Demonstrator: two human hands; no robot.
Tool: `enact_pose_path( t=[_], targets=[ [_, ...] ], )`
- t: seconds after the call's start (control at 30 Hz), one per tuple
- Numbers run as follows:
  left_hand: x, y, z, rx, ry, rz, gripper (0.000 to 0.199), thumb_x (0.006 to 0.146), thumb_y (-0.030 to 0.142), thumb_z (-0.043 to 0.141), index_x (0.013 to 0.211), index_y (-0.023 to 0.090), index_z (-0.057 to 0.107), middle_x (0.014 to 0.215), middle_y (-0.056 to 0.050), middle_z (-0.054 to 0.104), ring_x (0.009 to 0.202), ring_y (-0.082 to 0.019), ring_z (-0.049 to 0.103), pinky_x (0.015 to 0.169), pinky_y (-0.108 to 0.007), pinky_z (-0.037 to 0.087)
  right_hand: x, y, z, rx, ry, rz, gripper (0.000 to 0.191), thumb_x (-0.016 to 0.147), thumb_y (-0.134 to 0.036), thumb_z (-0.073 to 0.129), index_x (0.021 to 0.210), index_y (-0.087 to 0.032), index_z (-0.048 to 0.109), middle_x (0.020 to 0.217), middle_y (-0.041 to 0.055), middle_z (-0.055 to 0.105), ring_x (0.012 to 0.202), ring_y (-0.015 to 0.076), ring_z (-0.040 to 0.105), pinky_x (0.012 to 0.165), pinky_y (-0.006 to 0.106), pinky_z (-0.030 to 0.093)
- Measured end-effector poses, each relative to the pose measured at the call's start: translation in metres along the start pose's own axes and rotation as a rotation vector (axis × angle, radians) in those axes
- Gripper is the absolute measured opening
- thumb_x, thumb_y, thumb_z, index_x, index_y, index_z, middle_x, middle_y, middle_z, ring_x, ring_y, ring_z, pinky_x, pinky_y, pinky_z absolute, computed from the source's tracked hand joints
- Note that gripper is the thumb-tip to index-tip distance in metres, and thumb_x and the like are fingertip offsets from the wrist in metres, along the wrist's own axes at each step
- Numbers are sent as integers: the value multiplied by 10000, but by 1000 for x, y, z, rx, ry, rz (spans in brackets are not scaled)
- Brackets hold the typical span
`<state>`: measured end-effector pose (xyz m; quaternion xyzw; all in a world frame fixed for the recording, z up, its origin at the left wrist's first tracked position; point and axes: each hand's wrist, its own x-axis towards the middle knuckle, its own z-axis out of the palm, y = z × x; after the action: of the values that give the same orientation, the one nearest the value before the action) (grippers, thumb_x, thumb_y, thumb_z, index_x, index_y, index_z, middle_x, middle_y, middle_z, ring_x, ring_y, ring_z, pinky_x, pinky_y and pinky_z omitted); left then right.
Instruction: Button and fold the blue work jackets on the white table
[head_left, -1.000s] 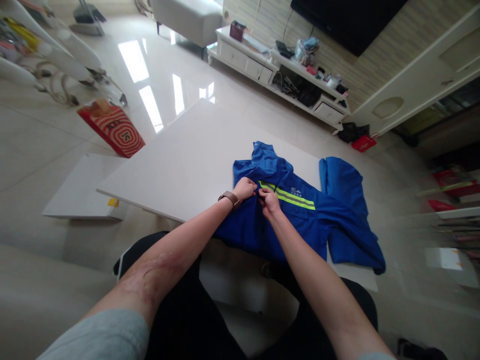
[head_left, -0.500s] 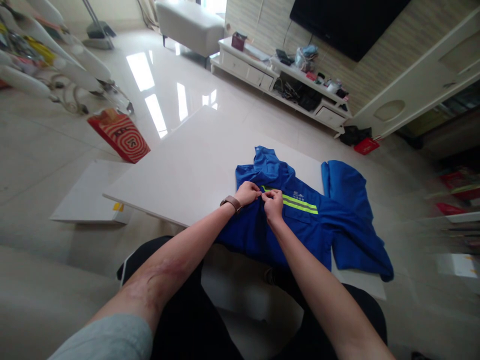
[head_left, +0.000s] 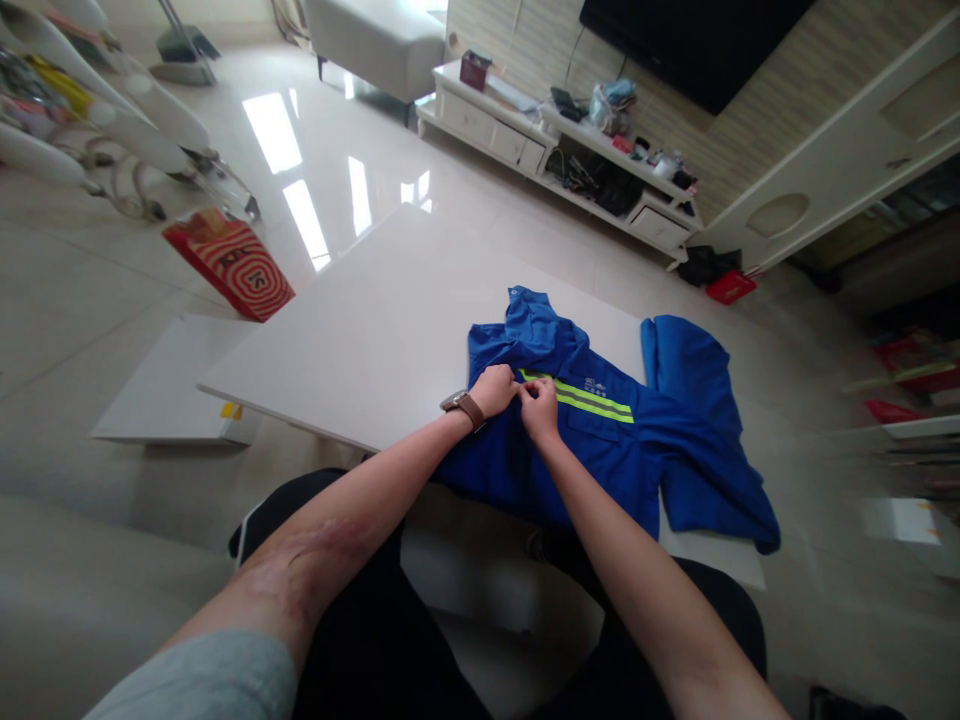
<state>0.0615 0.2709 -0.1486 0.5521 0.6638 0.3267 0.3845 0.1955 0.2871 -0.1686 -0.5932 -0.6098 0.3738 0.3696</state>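
A blue jacket (head_left: 600,440) with a yellow-green and grey reflective stripe lies spread over a white table (head_left: 352,320), its lower part reaching the near edge. On the jacket's front, at the left end of the stripe, my left hand (head_left: 495,390) pinches the cloth edge; a brown-strapped watch is on that wrist. Right beside it, my right hand (head_left: 538,405) is closed on the same front edge, fingertips nearly touching the left ones. Whatever small part lies between the fingertips is hidden. Folded blue cloth (head_left: 694,360) lies at the table's right end, partly under a sleeve.
A red and white paper bag (head_left: 244,270) stands beyond the table's left side, near a low white box (head_left: 172,390). Across the floor is a long white TV cabinet (head_left: 487,130) with things on it. My legs are below the near edge.
The view has shifted slightly. My left wrist has turned a little, and my right fingers have curled in closer to my left fingertips. The jacket lies much as before.
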Motion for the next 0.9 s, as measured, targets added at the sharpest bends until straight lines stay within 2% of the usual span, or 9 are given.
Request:
enact_pose_path(
  t=[0.1, 0.2, 0.3, 0.53, 0.7, 0.8, 0.9],
  targets=[
    [1, -1, -3, -64, -29, -12, 119, 834, 107, 627, 787, 132, 733, 820, -93, 722, 832, -190, 655, 808, -268, 480, 4, 7, 0, 61, -42, 64, 168, 715, -335, 689, 642, -216, 597, 911, 38, 552, 895, 204, 546, 887, 347, 483],
    [3, -3, -6, -169, -107, -48, 198, 828, 115, 599, 646, 149, 669, 617, -26, 632, 621, -136, 565, 653, -246, 440, 7, 12, -2, 144, -79, 147, 230, 681, -408, 730, 664, -213, 610, 904, 29, 596, 857, 193, 563, 784, 319, 485],
    [5, -6, -5, -300, -167, -102, 273, 846, 139, 552, 577, 159, 594, 549, 0, 571, 508, -100, 475, 557, -236, 391, 9, 14, -5, 239, -133, 245, 275, 658, -448, 759, 699, -219, 612, 810, 13, 631, 799, 189, 584, 706, 300, 467],
    [8, -10, 2, -526, -202, -179, 311, 855, 138, 548, 560, 184, 464, 568, 8, 528, 526, -79, 495, 575, -212, 426, 11, 12, -7, 402, -212, 378, 270, 647, -398, 803, 722, -221, 613, 772, 13, 685, 791, 201, 638, 685, 304, 479],
    [13, -15, 0, -550, -238, -171, 192, 844, 167, 613, 653, 157, 589, 631, -2, 587, 555, -79, 527, 604, -207, 448, 12, 17, -8, 422, -215, 394, 257, 659, -390, 792, 748, -224, 618, 802, 16, 699, 830, 203, 651, 686, 298, 485],
    [14, -18, -3, -466, -250, -103, 44, 814, 185, 640, 805, 149, 664, 705, -7, 635, 623, -106, 576, 619, -215, 458, 15, 19, -9, 392, -197, 380, 243, 677, -406, 750, 759, -221, 616, 846, 28, 712, 862, 209, 654, 674, 293, 485],
    [11, -18, -7, -189, -166, 89, 236, 696, 158, 746, 923, 156, 682, 853, -24, 686, 770, -149, 620, 694, -234, 484, 18, 19, -10, 328, -195, 339, 231, 728, -428, 681, 795, -215, 625, 904, 48, 718, 897, 224, 658, 686, 304, 492]
  ],
)
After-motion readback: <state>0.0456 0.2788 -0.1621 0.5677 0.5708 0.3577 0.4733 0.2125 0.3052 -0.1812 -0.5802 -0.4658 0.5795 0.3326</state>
